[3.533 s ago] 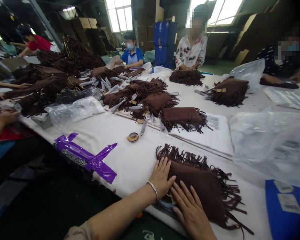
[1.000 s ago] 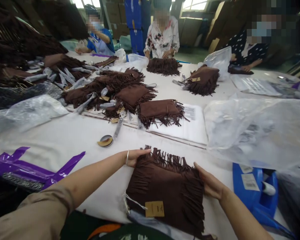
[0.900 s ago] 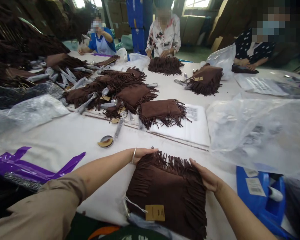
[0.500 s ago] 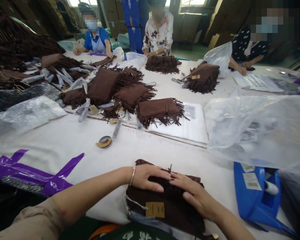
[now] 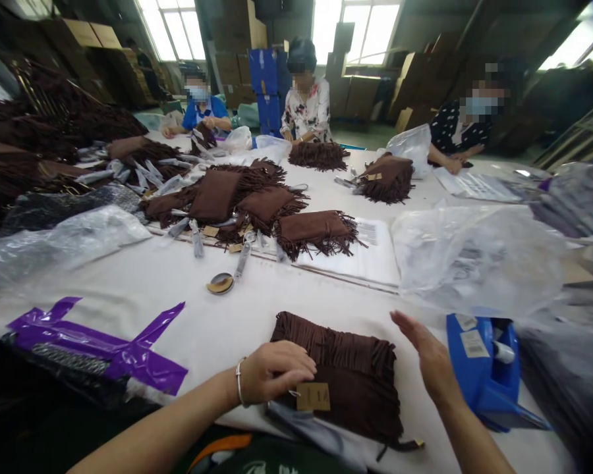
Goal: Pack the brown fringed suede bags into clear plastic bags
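Observation:
A brown fringed suede bag (image 5: 348,368) lies folded flat on the white table (image 5: 188,303) in front of me, with a tan paper tag (image 5: 313,397) at its near edge. My left hand (image 5: 271,372) rests on the bag's near left corner, fingers curled beside the tag. My right hand (image 5: 425,355) hovers flat with fingers apart just off the bag's right edge, holding nothing. A grey plastic strip (image 5: 316,431) pokes out from under the bag.
A blue tape dispenser (image 5: 484,372) stands right of my right hand. Clear plastic bags (image 5: 474,257) pile behind it. More fringed bags (image 5: 257,204) lie mid-table, purple tape (image 5: 99,342) at the left edge. Three people work at the far side.
I spread the bag, folded its fringe over and pressed it with both hands. Now my right hand has lifted off to the right and my left has slid to the tag corner.

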A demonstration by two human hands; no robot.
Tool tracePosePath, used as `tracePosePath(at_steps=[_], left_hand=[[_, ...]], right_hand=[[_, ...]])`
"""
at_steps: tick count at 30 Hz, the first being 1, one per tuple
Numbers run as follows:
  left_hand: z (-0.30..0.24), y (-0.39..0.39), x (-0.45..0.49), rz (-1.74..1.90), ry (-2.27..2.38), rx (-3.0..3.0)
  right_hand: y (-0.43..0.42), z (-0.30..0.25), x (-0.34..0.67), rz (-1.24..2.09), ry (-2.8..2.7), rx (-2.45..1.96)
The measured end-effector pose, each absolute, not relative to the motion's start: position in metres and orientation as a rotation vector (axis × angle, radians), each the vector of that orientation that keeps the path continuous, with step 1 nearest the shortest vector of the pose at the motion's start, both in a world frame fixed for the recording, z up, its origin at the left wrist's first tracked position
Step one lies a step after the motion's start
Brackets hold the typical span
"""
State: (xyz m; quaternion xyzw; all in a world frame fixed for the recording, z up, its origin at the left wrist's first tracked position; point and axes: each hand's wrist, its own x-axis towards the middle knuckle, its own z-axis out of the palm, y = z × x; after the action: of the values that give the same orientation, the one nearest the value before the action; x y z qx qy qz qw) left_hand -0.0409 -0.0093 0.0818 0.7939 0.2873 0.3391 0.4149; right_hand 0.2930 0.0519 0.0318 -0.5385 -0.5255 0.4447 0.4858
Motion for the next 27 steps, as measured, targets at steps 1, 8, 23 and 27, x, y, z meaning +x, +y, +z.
tracePosePath(at_steps=[1,8,23,27], left_hand=[[0.083,-0.008,-0.045,0.907,0.812,1.940],[0.064,0.015,-0.118,1.051,1.677,1.579],[0.041,0.094,-0.189,0.390,2.356,2.221],[0.060,0.131,-0.124,0.567,1.916,2.557]], right_hand=[[0.062,0.031,0.282,1.114,-1.416,-1.365],[0.045,0.029,0.195,1.203,-2.044,-1.233],[0.032,0.044,0.195,0.513,-2.357,-1.015],[0.043,0.005,0.175,0.213,-2.565,-0.877]])
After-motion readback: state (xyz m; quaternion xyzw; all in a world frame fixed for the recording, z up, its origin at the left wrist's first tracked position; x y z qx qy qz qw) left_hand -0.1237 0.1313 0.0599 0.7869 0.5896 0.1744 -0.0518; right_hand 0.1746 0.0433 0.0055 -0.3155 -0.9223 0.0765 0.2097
